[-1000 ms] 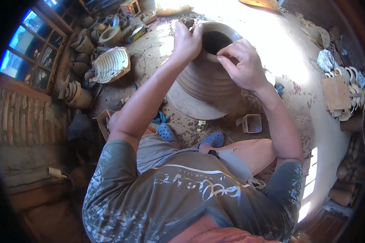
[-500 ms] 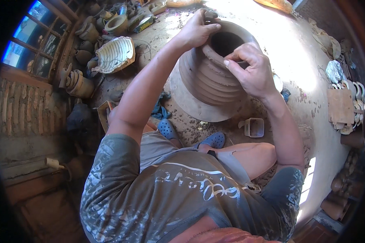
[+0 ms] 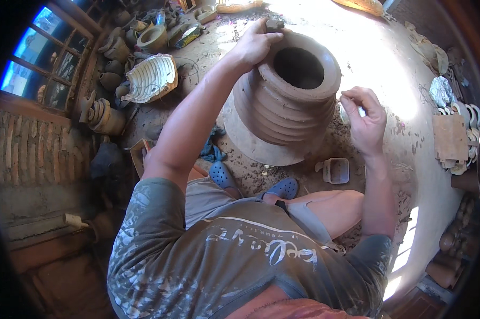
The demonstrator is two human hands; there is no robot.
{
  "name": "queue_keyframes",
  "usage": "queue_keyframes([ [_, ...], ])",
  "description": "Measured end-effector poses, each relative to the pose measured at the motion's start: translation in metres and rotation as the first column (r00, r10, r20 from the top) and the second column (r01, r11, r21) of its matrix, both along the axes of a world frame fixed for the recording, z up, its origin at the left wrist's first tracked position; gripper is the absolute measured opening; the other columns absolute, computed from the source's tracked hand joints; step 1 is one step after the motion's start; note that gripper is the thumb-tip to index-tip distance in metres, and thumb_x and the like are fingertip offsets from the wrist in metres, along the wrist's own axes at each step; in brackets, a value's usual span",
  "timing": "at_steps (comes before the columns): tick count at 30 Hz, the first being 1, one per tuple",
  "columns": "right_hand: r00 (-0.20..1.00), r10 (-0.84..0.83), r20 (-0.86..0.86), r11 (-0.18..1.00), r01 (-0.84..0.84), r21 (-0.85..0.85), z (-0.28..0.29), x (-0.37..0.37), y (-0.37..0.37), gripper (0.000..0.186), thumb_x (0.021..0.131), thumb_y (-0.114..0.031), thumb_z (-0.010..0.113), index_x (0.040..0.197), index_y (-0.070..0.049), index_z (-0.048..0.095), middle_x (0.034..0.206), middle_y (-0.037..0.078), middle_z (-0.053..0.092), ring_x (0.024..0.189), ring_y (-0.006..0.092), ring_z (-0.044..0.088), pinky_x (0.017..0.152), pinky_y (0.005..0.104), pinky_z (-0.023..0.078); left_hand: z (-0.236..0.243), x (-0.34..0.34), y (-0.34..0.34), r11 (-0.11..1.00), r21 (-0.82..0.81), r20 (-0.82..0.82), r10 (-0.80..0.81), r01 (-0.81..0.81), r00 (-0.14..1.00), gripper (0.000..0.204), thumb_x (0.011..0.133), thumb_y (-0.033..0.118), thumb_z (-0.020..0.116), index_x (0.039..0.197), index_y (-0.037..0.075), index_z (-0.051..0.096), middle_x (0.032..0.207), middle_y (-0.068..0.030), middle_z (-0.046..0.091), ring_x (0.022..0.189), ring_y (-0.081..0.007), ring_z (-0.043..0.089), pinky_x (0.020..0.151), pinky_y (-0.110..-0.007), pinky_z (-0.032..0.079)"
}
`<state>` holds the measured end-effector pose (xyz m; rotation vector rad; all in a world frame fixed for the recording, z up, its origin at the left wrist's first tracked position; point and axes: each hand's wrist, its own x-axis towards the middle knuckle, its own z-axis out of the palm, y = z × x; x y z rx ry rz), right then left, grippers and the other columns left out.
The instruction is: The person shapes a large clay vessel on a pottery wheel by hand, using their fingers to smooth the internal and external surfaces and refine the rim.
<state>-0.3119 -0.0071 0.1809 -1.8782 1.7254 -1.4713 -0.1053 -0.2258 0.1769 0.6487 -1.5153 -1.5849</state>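
Observation:
A large ribbed clay pot point(image 3: 282, 117) with a wide, thick rim and a dark mouth stands upright in front of me on a round pale base point(image 3: 240, 139). At the far left of the rim is my left hand point(image 3: 254, 47), its fingers closed around a dark lump of clay point(image 3: 275, 25). The thumb points along the rim. My right hand point(image 3: 366, 118) is off to the right of the pot, apart from it. Its thumb and forefinger are pinched together, and what they hold, if anything, is too small to make out.
By my right knee sits a small clear plastic tub point(image 3: 336, 170). A ribbed white mould piece point(image 3: 151, 78) and several clay pots crowd the left, under a window. A blue cloth point(image 3: 212, 146) lies near my feet. Shelved pots point(image 3: 446, 266) line the right.
My right hand has left the pot's near right rim and moved right and down, still pinched. The left hand stays at the far left rim with the clay lump.

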Motion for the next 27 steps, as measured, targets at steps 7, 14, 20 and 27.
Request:
queue_keyframes([
  [7,0.962,-0.009,0.274,0.967,-0.062,0.247,-0.024,0.019,0.005,0.054,0.093,0.000,0.064,0.147,-0.008,0.059,0.072,0.002,0.069,0.070,0.0085,0.068,0.072,0.0276,0.056,-0.022,-0.001,0.010,0.965,-0.012,0.060,0.263,-0.263,0.963,0.042,0.099,0.001,0.057,0.141,-0.004,0.051,0.128,-0.0176,0.066,0.115,-0.0261,0.066,0.102,-0.038,0.053],
  [14,0.993,-0.108,0.043,0.911,0.081,0.404,-0.011,0.044,0.008,0.083,0.084,-0.003,0.061,0.163,-0.015,0.041,0.060,0.007,0.066,0.054,0.0151,0.067,0.065,0.0306,0.057,-0.032,-0.013,0.059,0.839,0.127,-0.063,0.540,-0.530,0.839,0.050,0.102,0.010,0.055,0.148,-0.005,0.040,0.132,-0.0223,0.061,0.119,-0.0260,0.061,0.103,-0.038,0.049],
  [20,0.988,-0.154,0.016,0.946,0.142,0.290,-0.021,0.076,0.013,0.086,0.081,-0.005,0.064,0.163,-0.013,0.038,0.060,0.014,0.068,0.056,0.0290,0.072,0.068,0.0414,0.061,-0.009,-0.012,0.099,0.825,0.416,-0.278,0.516,-0.383,0.810,0.049,0.108,0.024,0.054,0.146,-0.001,0.038,0.138,-0.0196,0.057,0.127,-0.0278,0.057,0.108,-0.040,0.046],
  [27,0.991,-0.114,-0.069,0.974,0.125,0.189,-0.038,0.120,0.009,0.093,0.079,-0.001,0.064,0.166,-0.013,0.032,0.061,0.015,0.066,0.056,0.0317,0.071,0.066,0.0417,0.058,-0.021,0.000,0.107,0.889,0.444,-0.507,0.354,-0.114,0.786,0.032,0.112,0.035,0.049,0.126,0.008,0.059,0.121,-0.0099,0.065,0.116,-0.0236,0.061,0.102,-0.041,0.051],
])
